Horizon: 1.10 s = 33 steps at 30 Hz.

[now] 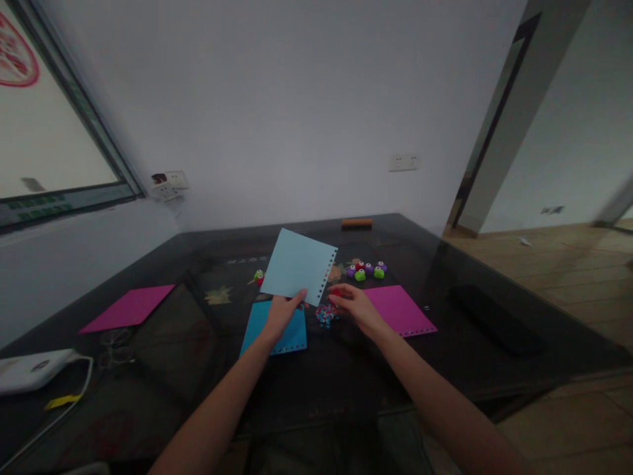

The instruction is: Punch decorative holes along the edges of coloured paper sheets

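My left hand is closed on a pale blue sheet, thumb on top near its lower edge. The sheet is tilted above the table and has punched holes down its right side. Beside its lower right corner, my right hand pinches a small red object, partly hidden by the fingers. Below and between the hands lies a pile of tiny pink and blue pieces. Under my left hand is a darker blue sheet with holes; a magenta sheet lies beyond my right wrist.
Several colourful big-eyed figures stand at the back right; a green one sits left of the pale sheet. Another magenta sheet, a white device with a cable, a black case and a brown roll rest on the dark table.
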Tool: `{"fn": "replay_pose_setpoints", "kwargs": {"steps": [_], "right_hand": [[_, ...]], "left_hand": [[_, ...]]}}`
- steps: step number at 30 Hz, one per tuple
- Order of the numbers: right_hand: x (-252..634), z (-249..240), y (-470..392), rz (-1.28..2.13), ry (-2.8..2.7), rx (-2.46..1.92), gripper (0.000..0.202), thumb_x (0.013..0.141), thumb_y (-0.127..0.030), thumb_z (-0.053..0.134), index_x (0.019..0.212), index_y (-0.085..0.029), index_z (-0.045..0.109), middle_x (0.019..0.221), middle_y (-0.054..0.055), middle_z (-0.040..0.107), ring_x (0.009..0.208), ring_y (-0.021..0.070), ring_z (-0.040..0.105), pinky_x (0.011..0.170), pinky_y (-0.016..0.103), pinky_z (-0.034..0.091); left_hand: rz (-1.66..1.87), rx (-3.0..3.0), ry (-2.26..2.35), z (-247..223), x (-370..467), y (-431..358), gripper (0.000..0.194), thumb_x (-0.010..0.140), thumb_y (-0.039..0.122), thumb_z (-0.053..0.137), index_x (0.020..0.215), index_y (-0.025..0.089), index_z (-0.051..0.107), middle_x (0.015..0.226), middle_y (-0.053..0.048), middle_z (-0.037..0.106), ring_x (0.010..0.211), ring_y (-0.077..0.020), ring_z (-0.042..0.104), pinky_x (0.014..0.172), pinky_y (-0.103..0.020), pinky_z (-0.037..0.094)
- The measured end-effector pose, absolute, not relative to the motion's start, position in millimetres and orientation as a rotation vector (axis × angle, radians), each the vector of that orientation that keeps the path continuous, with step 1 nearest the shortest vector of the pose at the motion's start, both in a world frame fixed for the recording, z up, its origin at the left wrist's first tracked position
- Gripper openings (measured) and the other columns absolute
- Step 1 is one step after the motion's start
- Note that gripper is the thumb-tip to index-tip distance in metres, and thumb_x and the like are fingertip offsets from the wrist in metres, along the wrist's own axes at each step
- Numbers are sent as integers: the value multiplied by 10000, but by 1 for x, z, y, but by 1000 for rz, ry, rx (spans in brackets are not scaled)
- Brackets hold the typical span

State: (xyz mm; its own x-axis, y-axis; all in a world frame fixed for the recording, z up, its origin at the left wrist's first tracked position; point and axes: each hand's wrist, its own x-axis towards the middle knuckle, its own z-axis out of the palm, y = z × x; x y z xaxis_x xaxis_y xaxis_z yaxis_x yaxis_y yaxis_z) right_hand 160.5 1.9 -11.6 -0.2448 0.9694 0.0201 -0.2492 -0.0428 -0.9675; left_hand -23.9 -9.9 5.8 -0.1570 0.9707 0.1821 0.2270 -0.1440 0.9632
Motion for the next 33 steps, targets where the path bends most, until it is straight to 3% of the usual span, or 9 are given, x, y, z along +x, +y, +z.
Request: {"fn": "replay_pose_setpoints", "kwargs": {"steps": [4, 8, 16, 33], "right_hand": [[161, -16, 3, 1607, -1095, -797, 377, 554, -248, 765, 898, -188, 621, 878, 18, 611, 761, 134, 611, 768, 309, 497], [161, -18, 5, 1645, -1053, -784, 410, 526, -194, 787, 901, -177, 621, 865, 18, 626, 735, 141, 638, 783, 307, 502], [159, -18, 5, 1706, -1056, -787, 289, 635, -296, 731, 870, -161, 631, 840, 44, 655, 691, 148, 642, 703, 297, 523], [159, -17, 3, 1688, -1086, -760, 323, 614, -294, 741, 884, -165, 620, 883, 45, 658, 745, 157, 647, 761, 306, 501]], "left_hand": [[1388, 1338, 1399, 6, -24, -10, 173, 706, 288, 626, 783, 140, 579, 724, -74, 686, 610, -192, 634, 605, -288, 504], [1371, 1253, 1412, 13, -21, -16, 173, 709, 279, 631, 800, 133, 607, 879, -121, 697, 721, -236, 663, 701, -340, 523], [1333, 1321, 1421, 18, -18, -20, 233, 712, 276, 612, 895, 133, 624, 888, -110, 704, 794, -261, 662, 781, -370, 519], [1279, 1372, 1405, 8, -21, -14, 219, 709, 298, 599, 856, 136, 620, 806, -101, 711, 703, -228, 664, 764, -349, 517]]}}
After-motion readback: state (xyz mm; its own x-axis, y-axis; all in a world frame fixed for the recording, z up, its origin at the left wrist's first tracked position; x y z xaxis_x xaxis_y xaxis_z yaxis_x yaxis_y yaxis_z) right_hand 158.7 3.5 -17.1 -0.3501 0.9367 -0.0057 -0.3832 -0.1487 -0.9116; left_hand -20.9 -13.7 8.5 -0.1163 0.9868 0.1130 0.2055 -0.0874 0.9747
